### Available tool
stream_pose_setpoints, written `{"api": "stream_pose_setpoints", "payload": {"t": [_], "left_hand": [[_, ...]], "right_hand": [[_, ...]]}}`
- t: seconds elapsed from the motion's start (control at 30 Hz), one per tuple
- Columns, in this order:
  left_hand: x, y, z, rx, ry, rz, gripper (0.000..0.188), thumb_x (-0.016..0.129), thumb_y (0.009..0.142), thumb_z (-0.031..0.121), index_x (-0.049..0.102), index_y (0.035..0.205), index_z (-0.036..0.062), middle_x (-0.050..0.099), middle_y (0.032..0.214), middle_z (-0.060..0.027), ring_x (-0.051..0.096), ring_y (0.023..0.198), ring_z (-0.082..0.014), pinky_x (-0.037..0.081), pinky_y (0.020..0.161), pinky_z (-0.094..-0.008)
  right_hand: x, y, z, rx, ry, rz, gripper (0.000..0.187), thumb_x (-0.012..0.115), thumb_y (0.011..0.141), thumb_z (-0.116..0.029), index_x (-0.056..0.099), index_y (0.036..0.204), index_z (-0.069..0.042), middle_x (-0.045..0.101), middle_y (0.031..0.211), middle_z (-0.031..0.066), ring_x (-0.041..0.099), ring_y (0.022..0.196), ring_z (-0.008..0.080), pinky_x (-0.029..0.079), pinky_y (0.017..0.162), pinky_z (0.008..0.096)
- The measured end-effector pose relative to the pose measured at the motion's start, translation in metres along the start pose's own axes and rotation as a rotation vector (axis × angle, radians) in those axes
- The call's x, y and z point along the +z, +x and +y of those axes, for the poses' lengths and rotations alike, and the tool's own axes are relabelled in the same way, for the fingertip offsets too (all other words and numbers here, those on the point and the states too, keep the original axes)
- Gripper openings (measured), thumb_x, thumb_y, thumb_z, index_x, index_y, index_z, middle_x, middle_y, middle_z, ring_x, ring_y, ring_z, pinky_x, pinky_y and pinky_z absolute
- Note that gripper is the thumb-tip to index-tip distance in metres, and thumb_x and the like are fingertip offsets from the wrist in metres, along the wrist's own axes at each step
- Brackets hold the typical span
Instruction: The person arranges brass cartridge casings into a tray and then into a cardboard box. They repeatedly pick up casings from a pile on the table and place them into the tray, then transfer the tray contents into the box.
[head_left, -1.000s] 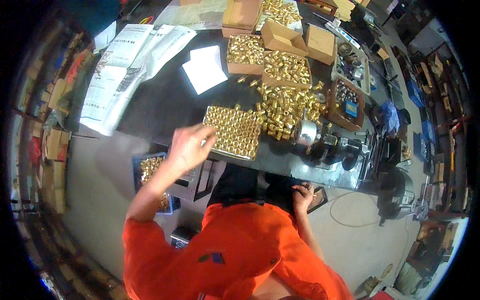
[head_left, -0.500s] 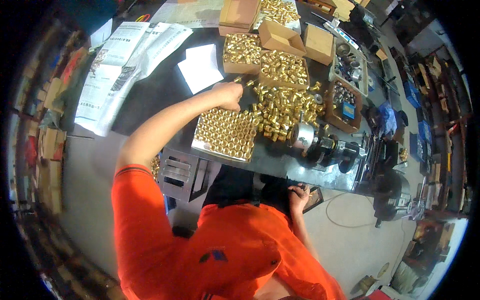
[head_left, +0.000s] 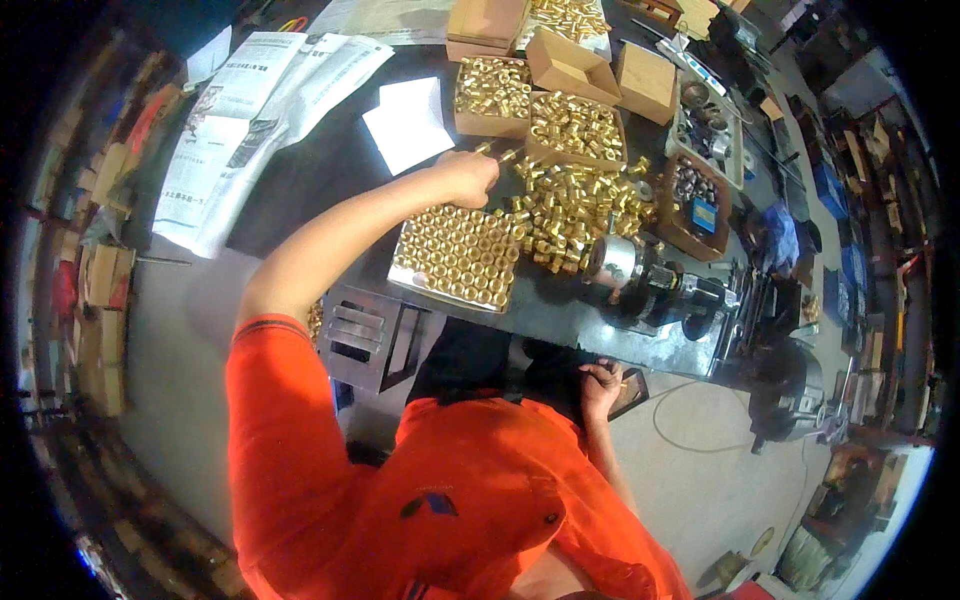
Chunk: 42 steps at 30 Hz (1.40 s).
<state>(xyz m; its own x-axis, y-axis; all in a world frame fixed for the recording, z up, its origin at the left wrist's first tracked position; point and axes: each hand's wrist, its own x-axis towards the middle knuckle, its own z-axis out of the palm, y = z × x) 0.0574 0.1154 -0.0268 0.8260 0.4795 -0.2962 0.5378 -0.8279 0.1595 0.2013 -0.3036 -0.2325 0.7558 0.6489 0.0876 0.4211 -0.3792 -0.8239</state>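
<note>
My left hand (head_left: 470, 178) is closed, knuckles up, at the far edge of a shallow tray of brass fittings (head_left: 455, 258). These fittings stand upright in tight rows with their round openings up. Whatever lies between the left fingertips is hidden under the hand. A few loose brass pieces (head_left: 508, 155) lie just beyond it, and a heap of brass fittings (head_left: 570, 215) spreads to its right. Below the bench's front edge, beside my lap, my right hand (head_left: 601, 388) has its fingers curled in. I cannot make out what it holds.
Cardboard boxes of brass parts (head_left: 578, 130) stand behind the heap. A metal chuck fixture (head_left: 615, 262) sits at the bench's right front. White paper (head_left: 408, 125) and newspaper (head_left: 230, 130) lie at left. A brown box with metal parts (head_left: 692, 205) is at right.
The whole view has shifted slightly, with the bench a little higher in the picture. My left hand stays by the tray's far edge, and the right stays low beside my lap.
</note>
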Motion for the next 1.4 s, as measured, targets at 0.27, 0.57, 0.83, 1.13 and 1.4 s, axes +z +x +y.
{"api": "stream_pose_setpoints", "payload": {"t": [0.27, 0.57, 0.83, 1.13, 1.4], "left_hand": [[-0.031, -0.052, -0.007, 0.030, -0.120, 0.268, 0.014, 0.063, 0.076, 0.019, 0.068, 0.085, 0.0088, 0.066, 0.076, -0.0143, 0.065, 0.075, -0.0322, 0.051, 0.065, -0.0432], [-0.006, -0.192, 0.023, -0.007, -0.258, 0.342, 0.016, 0.065, 0.076, 0.014, 0.065, 0.091, 0.0068, 0.063, 0.071, -0.0148, 0.064, 0.069, -0.0336, 0.049, 0.061, -0.0438], [0.037, -0.198, 0.037, -0.143, -0.234, 0.402, 0.019, 0.068, 0.078, 0.018, 0.066, 0.095, 0.0092, 0.066, 0.086, -0.0103, 0.065, 0.077, -0.0311, 0.051, 0.066, -0.0442], [0.039, -0.198, 0.038, -0.113, -0.221, 0.486, 0.012, 0.067, 0.078, 0.014, 0.065, 0.089, 0.0079, 0.063, 0.086, -0.0080, 0.064, 0.075, -0.0323, 0.051, 0.064, -0.0434], [0.050, -0.197, 0.044, -0.108, -0.217, 0.591, 0.007, 0.065, 0.079, 0.012, 0.062, 0.083, 0.0067, 0.062, 0.083, -0.0082, 0.062, 0.072, -0.0329, 0.050, 0.061, -0.0438]], "right_hand": [[-0.003, 0.000, -0.006, -0.008, 0.017, 0.013, 0.026, 0.058, 0.060, 0.003, 0.074, 0.076, -0.010, 0.055, 0.094, 0.0066, 0.053, 0.097, 0.0241, 0.042, 0.087, 0.0328], [0.000, 0.001, -0.001, -0.014, 0.010, -0.013, 0.026, 0.056, 0.060, 0.002, 0.074, 0.077, -0.008, 0.053, 0.095, 0.0093, 0.052, 0.096, 0.0253, 0.041, 0.087, 0.0324], [0.000, 0.001, 0.002, -0.003, 0.032, 0.009, 0.028, 0.057, 0.061, 0.006, 0.074, 0.075, -0.010, 0.054, 0.093, 0.0082, 0.053, 0.095, 0.0243, 0.042, 0.086, 0.0316], [0.001, 0.001, 0.014, -0.013, 0.007, -0.006, 0.023, 0.062, 0.064, 0.007, 0.074, 0.078, -0.008, 0.054, 0.098, 0.0061, 0.054, 0.097, 0.0206, 0.041, 0.085, 0.0263], [0.003, 0.001, 0.018, -0.031, 0.016, 0.018, 0.026, 0.059, 0.060, 0.002, 0.075, 0.076, -0.012, 0.056, 0.093, 0.0075, 0.053, 0.096, 0.0251, 0.042, 0.085, 0.0342]]}}
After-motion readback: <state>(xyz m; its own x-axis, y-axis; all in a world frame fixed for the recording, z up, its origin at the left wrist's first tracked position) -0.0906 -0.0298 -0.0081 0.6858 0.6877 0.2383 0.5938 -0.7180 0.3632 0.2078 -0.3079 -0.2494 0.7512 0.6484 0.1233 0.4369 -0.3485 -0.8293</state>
